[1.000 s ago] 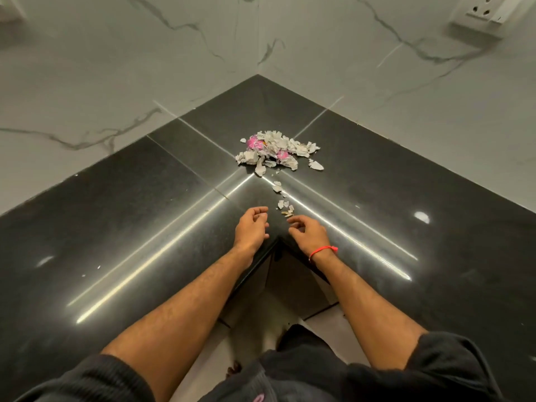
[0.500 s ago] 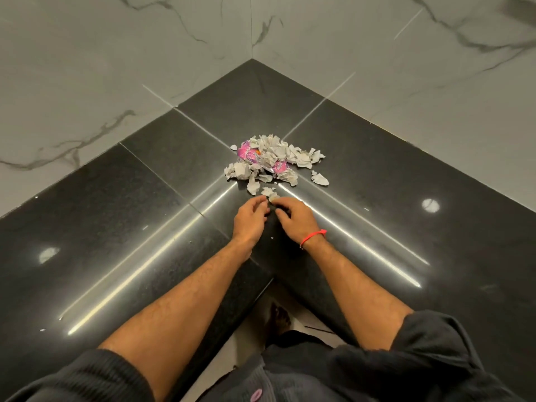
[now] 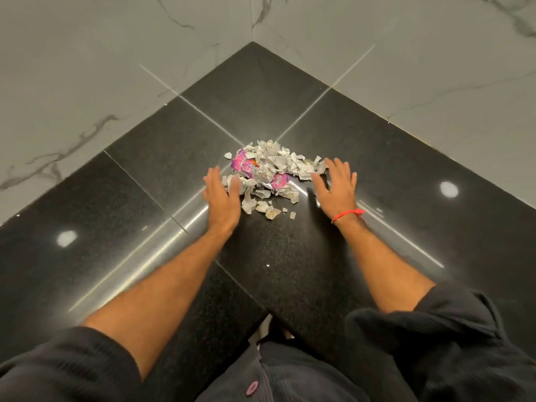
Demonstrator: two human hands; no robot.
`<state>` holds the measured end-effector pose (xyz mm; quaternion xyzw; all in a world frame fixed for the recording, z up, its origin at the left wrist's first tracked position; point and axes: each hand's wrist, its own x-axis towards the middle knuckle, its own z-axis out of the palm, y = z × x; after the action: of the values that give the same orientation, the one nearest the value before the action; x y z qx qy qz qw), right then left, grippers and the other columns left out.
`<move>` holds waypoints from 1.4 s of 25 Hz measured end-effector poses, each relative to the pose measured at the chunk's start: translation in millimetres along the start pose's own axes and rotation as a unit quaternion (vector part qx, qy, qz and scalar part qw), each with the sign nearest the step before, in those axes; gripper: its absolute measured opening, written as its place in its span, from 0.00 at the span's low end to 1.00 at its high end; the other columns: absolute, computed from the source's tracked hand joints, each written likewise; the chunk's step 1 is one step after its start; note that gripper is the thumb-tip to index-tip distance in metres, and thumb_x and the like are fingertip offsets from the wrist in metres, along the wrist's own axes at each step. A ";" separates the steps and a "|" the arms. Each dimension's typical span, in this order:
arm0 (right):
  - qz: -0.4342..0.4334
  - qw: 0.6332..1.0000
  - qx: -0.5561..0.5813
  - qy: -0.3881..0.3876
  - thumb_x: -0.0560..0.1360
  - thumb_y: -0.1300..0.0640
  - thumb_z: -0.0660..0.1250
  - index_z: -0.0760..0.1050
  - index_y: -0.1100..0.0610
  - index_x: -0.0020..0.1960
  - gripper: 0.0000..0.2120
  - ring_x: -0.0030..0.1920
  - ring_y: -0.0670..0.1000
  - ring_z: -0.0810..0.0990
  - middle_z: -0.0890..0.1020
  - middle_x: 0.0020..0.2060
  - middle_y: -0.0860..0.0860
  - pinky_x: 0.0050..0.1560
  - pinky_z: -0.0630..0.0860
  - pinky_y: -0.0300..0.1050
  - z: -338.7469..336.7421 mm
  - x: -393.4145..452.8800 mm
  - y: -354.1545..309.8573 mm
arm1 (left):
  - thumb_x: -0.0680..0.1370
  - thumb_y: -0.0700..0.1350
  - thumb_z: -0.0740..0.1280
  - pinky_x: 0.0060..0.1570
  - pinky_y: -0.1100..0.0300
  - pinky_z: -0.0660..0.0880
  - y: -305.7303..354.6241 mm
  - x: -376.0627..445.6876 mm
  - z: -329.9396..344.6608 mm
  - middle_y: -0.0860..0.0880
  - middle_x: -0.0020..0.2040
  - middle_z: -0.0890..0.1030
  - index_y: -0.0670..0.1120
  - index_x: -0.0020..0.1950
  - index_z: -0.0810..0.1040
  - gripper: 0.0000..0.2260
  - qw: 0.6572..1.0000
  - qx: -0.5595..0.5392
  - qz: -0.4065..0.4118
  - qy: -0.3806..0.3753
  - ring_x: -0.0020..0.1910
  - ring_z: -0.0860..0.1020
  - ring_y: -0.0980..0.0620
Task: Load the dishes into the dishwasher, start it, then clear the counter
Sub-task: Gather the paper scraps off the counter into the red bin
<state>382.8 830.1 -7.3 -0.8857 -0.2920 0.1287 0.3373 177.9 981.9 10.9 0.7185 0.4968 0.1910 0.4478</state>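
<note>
Flanking one heap of torn grey paper scraps [image 3: 269, 177] with two pink wrapper bits at frame centre, left hand [image 3: 222, 192] and right hand [image 3: 336, 185] lay spread flat on the glossy black stone surface [image 3: 130, 198].

Print on the pink wrapper scraps [image 3: 243, 164] is unreadable (too small)

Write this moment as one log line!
step: gather scraps | left hand: open, left of scraps | right hand: open, right | counter
</note>
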 end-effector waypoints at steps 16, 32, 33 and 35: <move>-0.117 0.991 -0.016 -0.061 0.83 0.41 0.48 0.54 0.54 0.80 0.30 0.80 0.49 0.47 0.54 0.80 0.53 0.79 0.47 0.54 59.3 5.6 -57.9 | 0.85 0.61 0.46 0.81 0.47 0.48 16.7 53.1 47.4 0.48 0.83 0.54 0.49 0.82 0.57 0.28 0.978 0.060 0.180 -0.088 0.82 0.50 0.53; 0.002 0.871 0.482 -0.091 0.84 0.60 0.58 0.68 0.59 0.74 0.19 0.75 0.42 0.62 0.67 0.75 0.50 0.76 0.60 0.42 61.3 -12.1 -137.8 | 0.86 0.46 0.57 0.75 0.50 0.67 71.0 21.8 35.7 0.49 0.70 0.78 0.45 0.74 0.73 0.18 0.906 -0.416 0.001 -0.075 0.70 0.75 0.54; -0.004 0.871 0.484 -0.088 0.84 0.61 0.57 0.68 0.59 0.74 0.19 0.75 0.41 0.62 0.66 0.76 0.50 0.75 0.60 0.39 56.7 -16.1 -142.9 | 0.86 0.46 0.57 0.75 0.50 0.67 76.5 16.4 29.5 0.50 0.70 0.78 0.44 0.74 0.73 0.18 0.905 -0.419 0.007 -0.072 0.70 0.75 0.54; -0.027 0.870 0.484 -0.091 0.84 0.61 0.57 0.67 0.58 0.74 0.19 0.76 0.42 0.62 0.66 0.76 0.50 0.75 0.60 0.39 47.8 -29.8 -156.3 | 0.85 0.47 0.59 0.75 0.51 0.66 85.0 0.9 14.8 0.49 0.70 0.78 0.43 0.75 0.72 0.19 0.897 -0.437 0.019 -0.065 0.70 0.75 0.54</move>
<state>271.5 931.2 63.4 -0.5873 -0.2463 0.3245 0.6994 235.0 967.0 73.8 0.4704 0.3199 0.3503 0.7441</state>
